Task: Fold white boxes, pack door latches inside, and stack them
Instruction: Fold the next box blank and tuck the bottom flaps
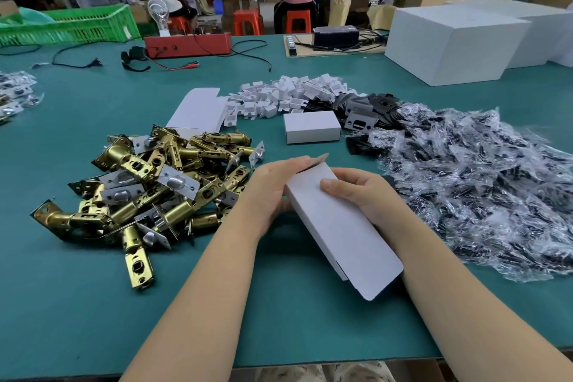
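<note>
Holding a white box [341, 226] in both hands.
Left hand [273, 192] and right hand [362, 192] grip its far end above the green table [93, 304].

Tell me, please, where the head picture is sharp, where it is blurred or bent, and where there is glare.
Head view: hands and the white box sharp; the brass latches glint; the plastic bags show scattered glare; people at the back are soft; the table edge bows from the wide lens; light is even, shadows faint.

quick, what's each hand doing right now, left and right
Left hand: holding the far end of the white box, fingers curled round it.
Right hand: gripping the same box, thumb on top.
</note>
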A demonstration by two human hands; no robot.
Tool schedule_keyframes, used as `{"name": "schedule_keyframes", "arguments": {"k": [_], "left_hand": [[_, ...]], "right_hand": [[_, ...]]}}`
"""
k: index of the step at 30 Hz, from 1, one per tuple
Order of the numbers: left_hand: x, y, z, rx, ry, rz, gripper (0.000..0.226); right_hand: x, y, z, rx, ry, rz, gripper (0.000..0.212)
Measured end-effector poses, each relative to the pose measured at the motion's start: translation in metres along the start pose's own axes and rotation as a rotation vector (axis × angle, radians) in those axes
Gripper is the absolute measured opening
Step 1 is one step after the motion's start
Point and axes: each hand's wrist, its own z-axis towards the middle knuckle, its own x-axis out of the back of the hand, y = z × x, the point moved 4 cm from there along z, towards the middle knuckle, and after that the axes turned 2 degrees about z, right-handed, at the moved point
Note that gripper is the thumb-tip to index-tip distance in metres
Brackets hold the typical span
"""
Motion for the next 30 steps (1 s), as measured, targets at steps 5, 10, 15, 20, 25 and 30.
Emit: {"name": "schedule_keyframes", "arguments": {"k": [5, 10, 15, 20, 25, 30], "left_hand": [[0.008, -0.005, 0.006, 0.032, 0.100, -0.002, 0.037], [0.012, -0.010, 0.010, 0.092, 0.086, -0.005, 0.043], [0.008, -0.010, 0.007, 0.082, 0.042, 0.107, 0.030], [0.011, -0.010, 0.008, 0.090, 0.074, 0.059, 0.023], [0.015, -0.008, 0.007, 0.078, 0.047, -0.034, 0.026], [0.008, -0.008, 0.004, 0.056, -0.053, 0.043, 0.025]], "right_hand": [[0.000, -0.002, -0.002, -0.010, -0.020, 0.025, 0.017], [0.002, -0.003, -0.004, -0.029, -0.032, 0.062, 0.016], [0.004, -0.003, -0.005, -0.052, -0.010, 0.028, 0.014], [0.004, -0.005, -0.005, -0.063, -0.004, 0.036, 0.015], [0.005, -0.007, -0.007, -0.083, -0.035, 0.085, 0.028], [0.005, -0.007, -0.008, -0.094, -0.031, 0.057, 0.016]]}}
